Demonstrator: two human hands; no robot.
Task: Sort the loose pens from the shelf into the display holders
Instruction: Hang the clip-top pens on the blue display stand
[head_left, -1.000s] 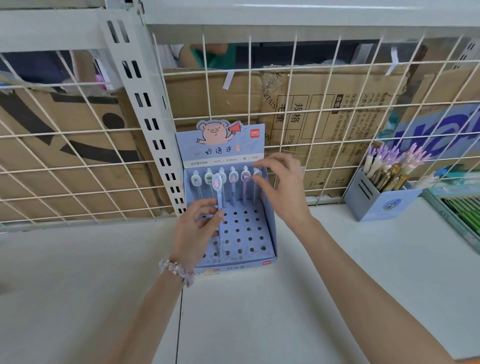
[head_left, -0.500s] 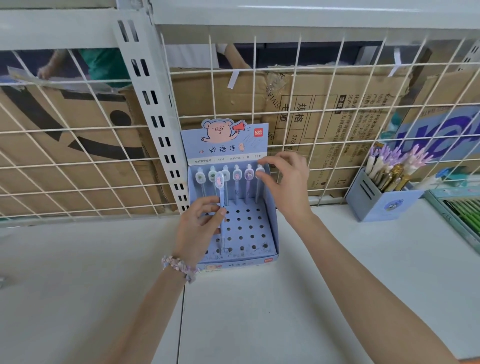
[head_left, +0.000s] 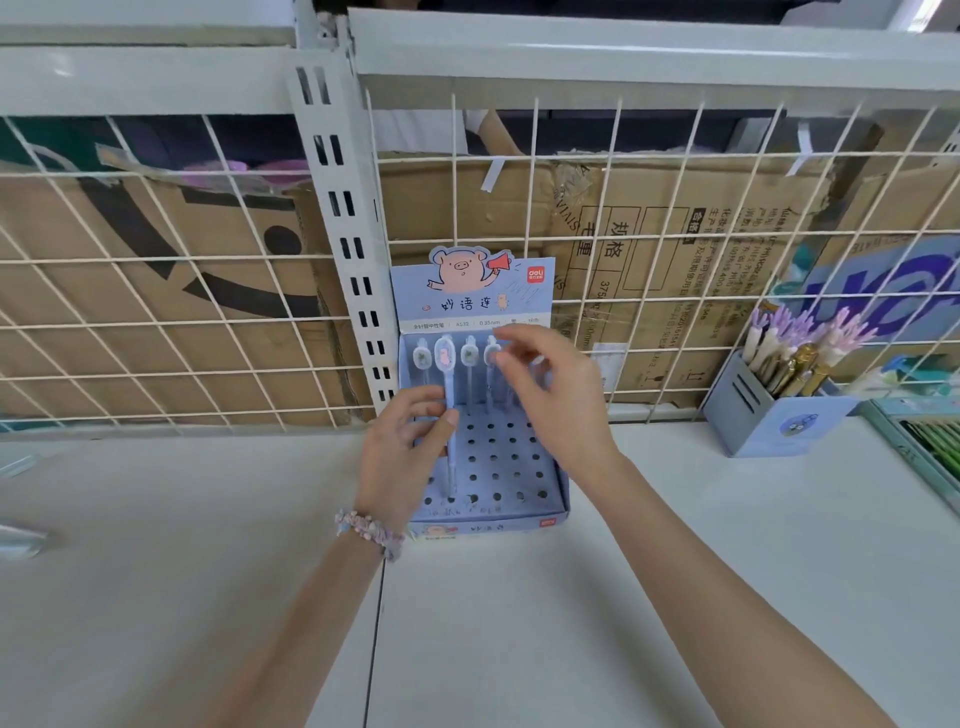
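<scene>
Pinched between thumb and fingers of the left hand (head_left: 402, 452), a pale blue pen (head_left: 450, 415) is held nearly upright over the blue display holder (head_left: 558, 506), its tip low among the front rows of holes and its oval charm top level with the tops in the back row. Whether the tip is already seated in a hole cannot be told. A beaded bracelet (head_left: 370, 532) is worn on that wrist.

The right hand (head_left: 558, 395) is held above the right side of the holder, fingers loosely curled toward the top of a back-row pen (head_left: 492, 358). Whether that top is actually pinched cannot be told; the fingertips are blurred.

Progress, as judged: only the back row is stocked. Three standing pens are seen clear of the hands, with more apparently hidden behind the right hand. The greater part of the perforated tray is seen with open holes, so most slots remain unfilled. The pen in the left hand is not yet released.

On the white shelf (head_left: 727, 571), no other loose pens are plainly seen near the holder; something pale and blurred lies at the far left edge, unidentified.

Farther right, a second blue pen box (head_left: 774, 426) is seen filled with purple-topped and gold pens. Behind stand the wire grid (head_left: 623, 208) and cardboard cartons (head_left: 156, 312).
</scene>
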